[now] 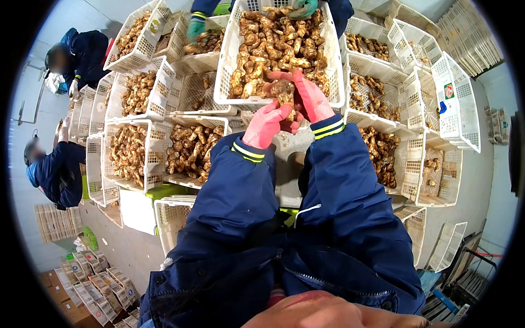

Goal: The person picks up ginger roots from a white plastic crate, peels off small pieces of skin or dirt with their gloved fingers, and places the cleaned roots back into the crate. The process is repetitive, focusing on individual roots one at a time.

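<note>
Both my hands wear pink gloves and meet at the near rim of a white perforated plastic crate point(279, 103). A brown, thick-stemmed mushroom point(284, 91), which looks like a matsutake, is held between them, cap away from me. My left hand point(261, 126) grips it from the left, low on the stem. From the right, my right hand point(313, 100) curls around it, some fingers hidden behind. Similar mushrooms point(272, 45) fill the crate. A co-worker's green-gloved hand point(303, 9) reaches onto them at the far side.
The co-worker's other green-gloved hand point(196, 29) is at a neighbouring crate. Mushroom crates stand at left point(154, 164) and right point(404, 158). A white box point(137, 211) is near my left side. Two people point(61, 172) work at far left. Stacked crates point(469, 35) stand far right.
</note>
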Demonstrator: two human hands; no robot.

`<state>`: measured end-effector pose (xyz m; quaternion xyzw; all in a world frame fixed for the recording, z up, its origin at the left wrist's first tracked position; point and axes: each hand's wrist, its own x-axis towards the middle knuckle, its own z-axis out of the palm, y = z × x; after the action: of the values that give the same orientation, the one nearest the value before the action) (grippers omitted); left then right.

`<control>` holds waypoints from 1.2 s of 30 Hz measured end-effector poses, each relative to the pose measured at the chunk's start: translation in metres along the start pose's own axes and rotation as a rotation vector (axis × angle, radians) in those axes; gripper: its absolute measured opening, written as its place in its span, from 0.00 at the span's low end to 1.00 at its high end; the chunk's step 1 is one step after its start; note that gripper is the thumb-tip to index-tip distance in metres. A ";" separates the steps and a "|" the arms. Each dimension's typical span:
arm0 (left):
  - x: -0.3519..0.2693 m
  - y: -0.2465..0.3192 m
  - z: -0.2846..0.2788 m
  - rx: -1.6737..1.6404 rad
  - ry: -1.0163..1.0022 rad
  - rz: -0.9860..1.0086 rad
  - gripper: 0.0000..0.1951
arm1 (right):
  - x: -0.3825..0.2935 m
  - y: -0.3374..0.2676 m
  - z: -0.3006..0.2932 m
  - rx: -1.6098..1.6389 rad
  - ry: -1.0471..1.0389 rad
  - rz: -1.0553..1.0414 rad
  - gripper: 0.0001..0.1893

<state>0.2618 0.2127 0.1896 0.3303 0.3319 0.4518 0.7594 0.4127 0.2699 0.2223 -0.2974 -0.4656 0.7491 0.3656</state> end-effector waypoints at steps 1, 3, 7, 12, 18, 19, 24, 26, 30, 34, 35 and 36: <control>0.000 0.000 0.000 0.006 0.011 0.003 0.14 | 0.000 -0.001 0.003 0.014 -0.029 -0.013 0.38; 0.001 0.001 0.002 0.016 0.029 0.007 0.13 | 0.002 0.006 -0.009 0.062 -0.118 0.023 0.34; 0.000 0.000 0.001 -0.037 0.025 0.023 0.14 | 0.003 0.009 -0.008 -0.011 -0.104 -0.069 0.31; 0.007 -0.003 0.001 -0.139 0.058 0.059 0.16 | 0.000 -0.003 -0.015 -0.065 0.122 -0.310 0.26; 0.007 0.011 -0.025 -0.330 0.300 0.351 0.21 | -0.103 -0.031 -0.100 -0.521 0.857 -0.375 0.25; 0.005 0.014 -0.024 -0.364 0.347 0.435 0.21 | -0.121 -0.026 -0.117 -0.735 0.995 -0.274 0.26; 0.003 0.015 -0.029 -0.408 0.426 0.479 0.24 | -0.112 -0.001 -0.117 -0.586 0.815 -0.376 0.22; 0.004 0.016 -0.032 -0.413 0.472 0.461 0.24 | -0.069 -0.011 -0.076 -0.630 0.581 -0.275 0.21; 0.001 0.019 -0.032 -0.421 0.471 0.478 0.24 | 0.021 -0.008 -0.042 -1.120 0.115 0.058 0.20; 0.004 0.021 -0.032 -0.471 0.402 0.493 0.22 | 0.082 0.012 -0.050 -1.596 -0.204 0.332 0.23; 0.004 0.022 -0.030 -0.464 0.412 0.502 0.22 | 0.089 0.015 -0.047 -1.616 -0.262 0.332 0.22; 0.004 0.022 -0.028 -0.456 0.421 0.511 0.22 | 0.093 0.020 -0.044 -1.632 -0.243 0.365 0.22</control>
<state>0.2301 0.2309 0.1906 0.1256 0.2787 0.7457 0.5920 0.3898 0.3615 0.1768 -0.4560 -0.8414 0.2519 -0.1434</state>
